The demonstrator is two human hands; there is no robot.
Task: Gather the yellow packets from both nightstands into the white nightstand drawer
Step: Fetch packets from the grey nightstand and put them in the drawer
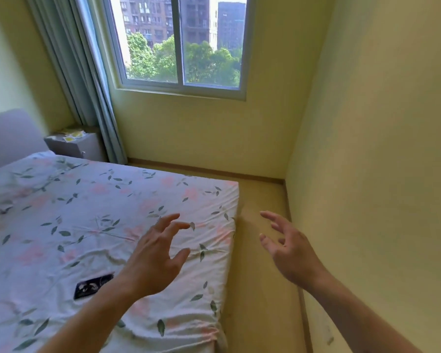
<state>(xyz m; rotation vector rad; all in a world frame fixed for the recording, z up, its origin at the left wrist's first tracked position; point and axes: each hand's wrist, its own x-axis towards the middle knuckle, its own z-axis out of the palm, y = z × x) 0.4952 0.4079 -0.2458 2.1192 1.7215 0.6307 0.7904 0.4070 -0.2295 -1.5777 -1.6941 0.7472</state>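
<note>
Far off at the left, beside the headboard, a grey nightstand (73,146) carries several yellow packets (74,135) on its top. My left hand (158,253) hovers over the foot end of the bed with its fingers spread and nothing in it. My right hand (288,248) is raised over the floor strip beside the bed, also open and empty. Both hands are far from the packets. No white nightstand or drawer is in view.
A bed (99,225) with a floral sheet fills the left and centre; a dark phone (93,286) lies on it near my left forearm. A narrow floor strip (260,289) runs between bed and right wall. Blue curtain (87,85) and window (183,42) stand behind.
</note>
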